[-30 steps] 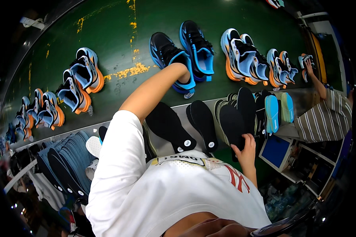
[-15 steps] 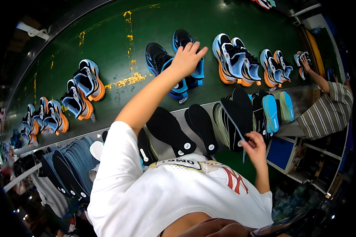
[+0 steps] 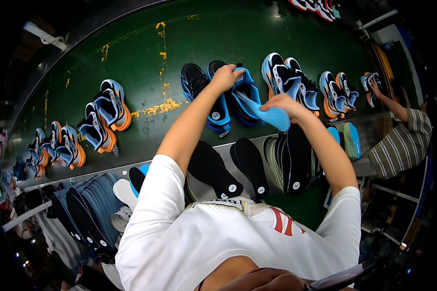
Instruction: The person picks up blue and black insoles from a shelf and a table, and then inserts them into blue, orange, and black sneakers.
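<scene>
A pair of black sneakers with blue trim lies in front of me. My left hand (image 3: pixel 224 78) grips the right sneaker (image 3: pixel 246 92) at its tongue, holding the opening apart. My right hand (image 3: pixel 287 107) pinches a light-blue insole (image 3: pixel 273 118) at the heel end. The insole's narrower front part reaches into that sneaker's opening. In the left sneaker (image 3: pixel 193 80) a black insole (image 3: pixel 216 114) with a round white sticker shows at the heel. My left forearm passes close over this sneaker.
Black-and-orange sneakers stand in pairs on the green surface (image 3: pixel 145 58), left and right. Along its near edge, a rack holds black insoles (image 3: pixel 213 167) and stacked grey-blue insoles (image 3: pixel 94 203). At far right a person in a striped shirt (image 3: pixel 403 140) touches another shoe.
My right hand has brought the insole up from beside the rack into the right sneaker's opening. That sneaker has turned and tilted under my left hand.
</scene>
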Action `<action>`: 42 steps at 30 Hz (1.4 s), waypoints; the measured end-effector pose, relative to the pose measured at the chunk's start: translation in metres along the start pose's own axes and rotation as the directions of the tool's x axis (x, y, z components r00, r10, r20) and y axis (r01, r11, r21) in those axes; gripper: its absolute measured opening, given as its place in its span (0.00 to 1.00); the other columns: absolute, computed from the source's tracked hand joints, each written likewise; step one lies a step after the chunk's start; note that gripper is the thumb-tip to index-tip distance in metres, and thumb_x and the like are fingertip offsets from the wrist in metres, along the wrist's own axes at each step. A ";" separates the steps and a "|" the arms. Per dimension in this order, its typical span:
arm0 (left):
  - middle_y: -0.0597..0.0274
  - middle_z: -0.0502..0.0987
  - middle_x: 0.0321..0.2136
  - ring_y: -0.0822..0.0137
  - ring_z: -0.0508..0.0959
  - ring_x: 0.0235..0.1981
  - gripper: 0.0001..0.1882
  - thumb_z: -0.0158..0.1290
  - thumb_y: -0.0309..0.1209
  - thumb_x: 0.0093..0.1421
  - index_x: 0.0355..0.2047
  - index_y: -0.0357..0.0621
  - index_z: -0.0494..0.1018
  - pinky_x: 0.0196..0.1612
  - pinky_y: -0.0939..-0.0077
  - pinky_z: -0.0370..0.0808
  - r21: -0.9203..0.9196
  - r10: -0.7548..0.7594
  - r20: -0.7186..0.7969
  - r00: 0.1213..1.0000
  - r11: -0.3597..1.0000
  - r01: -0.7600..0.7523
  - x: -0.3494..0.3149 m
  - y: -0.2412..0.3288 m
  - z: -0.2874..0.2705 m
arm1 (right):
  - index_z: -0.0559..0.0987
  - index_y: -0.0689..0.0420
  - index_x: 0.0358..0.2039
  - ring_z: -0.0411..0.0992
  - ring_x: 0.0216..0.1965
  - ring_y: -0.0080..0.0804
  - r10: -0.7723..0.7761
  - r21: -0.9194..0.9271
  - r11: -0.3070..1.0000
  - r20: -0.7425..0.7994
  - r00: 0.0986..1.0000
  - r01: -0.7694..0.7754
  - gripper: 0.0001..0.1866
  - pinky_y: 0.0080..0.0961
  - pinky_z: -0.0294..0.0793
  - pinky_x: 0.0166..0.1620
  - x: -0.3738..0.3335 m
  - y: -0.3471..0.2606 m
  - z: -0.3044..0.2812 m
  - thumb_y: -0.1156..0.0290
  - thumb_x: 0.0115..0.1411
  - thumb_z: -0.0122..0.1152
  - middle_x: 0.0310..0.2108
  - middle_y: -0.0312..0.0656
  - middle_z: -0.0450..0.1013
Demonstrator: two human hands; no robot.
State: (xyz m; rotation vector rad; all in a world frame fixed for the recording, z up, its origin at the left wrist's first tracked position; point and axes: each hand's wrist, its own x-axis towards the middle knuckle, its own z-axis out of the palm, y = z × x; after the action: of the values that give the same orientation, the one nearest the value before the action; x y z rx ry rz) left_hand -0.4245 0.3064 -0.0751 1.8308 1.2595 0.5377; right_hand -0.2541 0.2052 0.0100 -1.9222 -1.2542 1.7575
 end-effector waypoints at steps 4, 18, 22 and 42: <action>0.60 0.71 0.19 0.72 0.68 0.21 0.18 0.48 0.41 0.52 0.29 0.34 0.70 0.25 0.78 0.64 -0.188 -0.046 0.050 0.998 0.981 0.054 0.001 -0.010 -0.001 | 0.76 0.63 0.18 0.69 0.22 0.36 -0.280 -0.540 0.807 0.005 0.960 0.239 0.10 0.28 0.69 0.29 0.040 0.001 0.034 0.67 0.42 0.57 0.17 0.48 0.70; 0.53 0.72 0.30 0.68 0.71 0.30 0.26 0.48 0.42 0.52 0.41 0.30 0.64 0.31 0.79 0.67 -0.213 -0.128 0.182 0.975 0.963 0.167 -0.010 -0.001 -0.010 | 0.73 0.63 0.21 0.65 0.34 0.45 -0.673 -0.845 0.413 -0.031 0.739 0.341 0.08 0.34 0.67 0.37 0.059 0.030 0.053 0.71 0.47 0.50 0.28 0.53 0.63; 0.52 0.72 0.31 0.68 0.71 0.32 0.26 0.48 0.42 0.51 0.42 0.30 0.64 0.33 0.78 0.66 -0.226 -0.063 0.073 0.995 0.971 0.078 -0.011 -0.007 -0.001 | 0.74 0.60 0.26 0.64 0.38 0.46 -0.418 -0.914 0.394 -0.084 0.905 0.097 0.17 0.32 0.66 0.39 0.047 0.020 0.047 0.59 0.41 0.56 0.32 0.53 0.65; 0.70 0.66 0.17 0.81 0.60 0.17 0.14 0.46 0.39 0.54 0.28 0.39 0.69 0.19 0.84 0.57 -0.457 -0.078 0.134 0.988 0.880 0.131 -0.016 -0.010 0.003 | 0.74 0.61 0.20 0.68 0.31 0.41 -0.456 -0.921 0.261 0.147 0.878 0.289 0.09 0.32 0.68 0.35 0.101 0.024 0.053 0.70 0.44 0.48 0.28 0.49 0.68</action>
State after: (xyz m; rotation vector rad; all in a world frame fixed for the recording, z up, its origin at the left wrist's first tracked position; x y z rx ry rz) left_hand -0.4342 0.2924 -0.0833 1.3615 1.0374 0.6084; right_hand -0.3023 0.2446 -0.0885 -1.7923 -2.7628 0.5258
